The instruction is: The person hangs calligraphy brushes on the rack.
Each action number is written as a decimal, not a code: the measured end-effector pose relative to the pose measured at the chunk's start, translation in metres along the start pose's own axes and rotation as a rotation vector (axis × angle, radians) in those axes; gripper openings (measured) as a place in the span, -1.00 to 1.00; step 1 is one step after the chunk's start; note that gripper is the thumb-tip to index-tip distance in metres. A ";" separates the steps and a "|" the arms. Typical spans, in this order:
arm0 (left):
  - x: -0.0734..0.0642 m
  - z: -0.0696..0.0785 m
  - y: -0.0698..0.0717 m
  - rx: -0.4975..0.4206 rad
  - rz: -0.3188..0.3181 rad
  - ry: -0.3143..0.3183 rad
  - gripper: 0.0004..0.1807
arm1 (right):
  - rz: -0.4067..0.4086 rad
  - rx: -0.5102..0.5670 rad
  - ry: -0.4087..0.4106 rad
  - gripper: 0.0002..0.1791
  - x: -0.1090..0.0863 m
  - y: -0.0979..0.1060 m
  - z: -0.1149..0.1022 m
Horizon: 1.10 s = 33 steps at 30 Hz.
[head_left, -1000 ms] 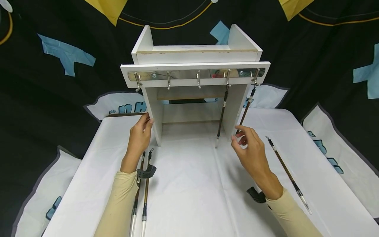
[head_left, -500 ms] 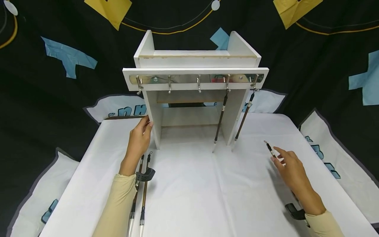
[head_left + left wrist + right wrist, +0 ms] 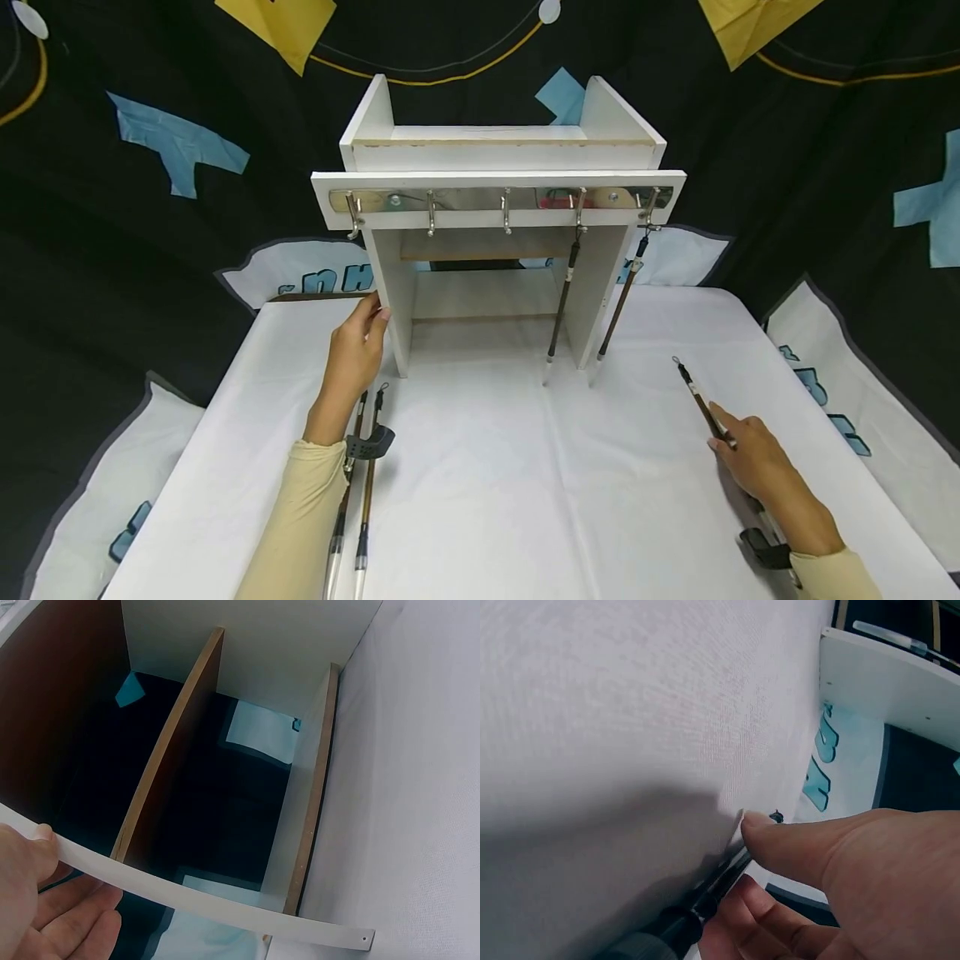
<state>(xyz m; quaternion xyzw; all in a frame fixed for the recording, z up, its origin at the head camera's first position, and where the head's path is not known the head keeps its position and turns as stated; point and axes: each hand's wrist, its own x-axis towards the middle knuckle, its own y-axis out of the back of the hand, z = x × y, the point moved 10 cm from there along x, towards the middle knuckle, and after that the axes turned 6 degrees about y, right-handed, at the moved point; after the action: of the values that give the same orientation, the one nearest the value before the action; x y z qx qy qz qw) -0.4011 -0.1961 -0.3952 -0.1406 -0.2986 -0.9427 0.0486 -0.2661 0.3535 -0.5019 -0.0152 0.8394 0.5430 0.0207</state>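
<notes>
My left hand grips the front edge of the left side panel of a white wooden shelf. In the left wrist view the thumb lies on one side of the panel and the fingers on the other. At the right of the table, my right hand pinches a brown calligraphy brush by its shaft. The brush has a looped cord at its far end; its near part is hidden under the hand. Two similar brushes, a left one and a right one, hang from the shelf's hooks.
Two more brushes, one beside another, lie by my left forearm. A metal hook rail runs along the shelf front, with bare hooks at left and middle. White cloth covers the table; a black curtain hangs behind.
My right hand has left the rightmost hanging brush, moved right and down, and taken hold of the brush on the table. The left hand keeps its grip on the shelf panel.
</notes>
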 end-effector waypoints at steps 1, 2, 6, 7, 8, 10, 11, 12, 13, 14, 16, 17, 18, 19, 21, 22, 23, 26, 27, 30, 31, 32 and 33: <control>0.000 0.000 0.000 0.001 0.001 0.001 -0.46 | 0.004 0.003 0.000 -0.35 0.000 0.000 0.000; 0.000 0.001 0.001 0.002 0.002 0.000 -0.46 | 0.005 0.010 -0.003 -0.35 0.001 0.000 0.000; 0.001 0.000 0.000 -0.002 -0.001 0.004 -0.46 | 0.011 0.017 -0.009 -0.38 0.001 0.001 0.001; 0.001 0.000 0.000 -0.002 -0.001 0.004 -0.46 | 0.011 0.018 -0.011 -0.38 0.001 0.001 0.001; 0.001 0.000 0.000 -0.004 0.001 0.004 -0.46 | 0.014 0.013 -0.009 -0.38 0.001 0.002 0.001; 0.001 0.000 0.000 -0.005 0.003 0.004 -0.46 | 0.020 0.008 -0.002 -0.39 0.001 0.002 0.001; 0.001 0.000 0.000 -0.004 0.005 0.004 -0.46 | 0.024 0.007 0.002 -0.40 0.001 0.002 0.000; 0.001 0.000 0.001 -0.004 0.006 0.004 -0.46 | 0.028 0.004 0.007 -0.41 0.001 0.001 0.000; 0.001 0.001 0.001 -0.003 0.007 0.004 -0.46 | 0.031 0.006 0.008 -0.41 0.001 0.001 0.000; 0.000 0.001 0.001 -0.002 0.008 0.003 -0.46 | 0.037 0.006 0.011 -0.42 0.000 0.000 -0.001; 0.000 0.001 0.001 0.000 0.007 0.003 -0.46 | 0.049 0.013 0.009 -0.44 0.000 0.000 -0.001; 0.000 0.001 0.001 0.000 0.006 0.002 -0.46 | 0.056 0.012 0.011 -0.45 0.000 0.000 -0.001; 0.000 0.001 0.001 0.000 0.006 0.002 -0.46 | 0.063 0.009 0.011 -0.46 0.000 0.000 -0.002; 0.000 0.001 0.001 0.000 0.005 0.002 -0.46 | 0.069 0.004 0.012 -0.46 0.000 0.000 -0.003; 0.000 0.001 0.000 0.000 0.003 0.002 -0.46 | 0.083 -0.011 0.022 -0.47 0.000 0.001 -0.004; 0.000 0.001 0.000 0.000 0.003 0.003 -0.46 | 0.089 -0.018 0.027 -0.47 0.000 0.001 -0.005; 0.000 0.001 0.000 0.000 0.003 0.003 -0.46 | 0.094 -0.026 0.032 -0.47 0.000 0.001 -0.006; 0.001 0.001 0.000 0.000 0.002 0.004 -0.46 | 0.110 -0.037 0.046 -0.48 0.000 0.001 -0.008; 0.001 0.001 0.000 -0.001 0.002 0.004 -0.46 | 0.115 -0.037 0.049 -0.48 -0.001 0.001 -0.009; 0.000 0.001 0.001 -0.002 0.000 0.008 -0.45 | 0.132 -0.042 0.067 -0.49 -0.001 0.002 -0.011; 0.000 0.001 0.001 -0.003 -0.001 0.009 -0.45 | 0.134 -0.042 0.070 -0.49 -0.001 0.003 -0.012; 0.000 0.001 0.001 -0.004 -0.001 0.011 -0.45 | 0.136 -0.044 0.075 -0.49 -0.001 0.003 -0.012; 0.000 0.001 0.001 -0.004 -0.001 0.013 -0.45 | 0.138 -0.046 0.079 -0.49 -0.001 0.003 -0.012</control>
<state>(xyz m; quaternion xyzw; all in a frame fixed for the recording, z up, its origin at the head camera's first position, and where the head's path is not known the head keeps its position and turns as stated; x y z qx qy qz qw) -0.4008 -0.1960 -0.3941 -0.1343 -0.2963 -0.9443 0.0497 -0.2654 0.3433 -0.4940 0.0209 0.8260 0.5610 -0.0505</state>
